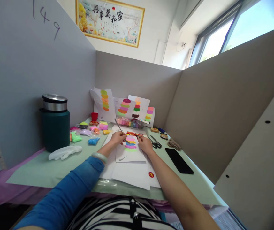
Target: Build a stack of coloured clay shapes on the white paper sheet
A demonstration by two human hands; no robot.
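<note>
My left hand [117,138] is closed around a long, thin grey tool [118,125] that slants over the paper; its exact kind is unclear. Under it lies a white sheet [133,156] with stacked pink, yellow, blue and purple colour bands [130,144]. My right hand [145,143] rests at the sheet's upper right edge with its fingers curled together. What those fingers hold, if anything, is hidden. Just beyond the hands is a flat red and orange item [134,134]. More white paper [129,175] is layered beneath the sheet.
On the left stand a green flask [56,127], a white glove [65,152] and several coloured clay packets [94,141]. Black scissors [156,142] and a black phone [178,160] lie right. Painted sheets [125,107] lean at the back behind a clear bag [130,122]. Partitions surround the table.
</note>
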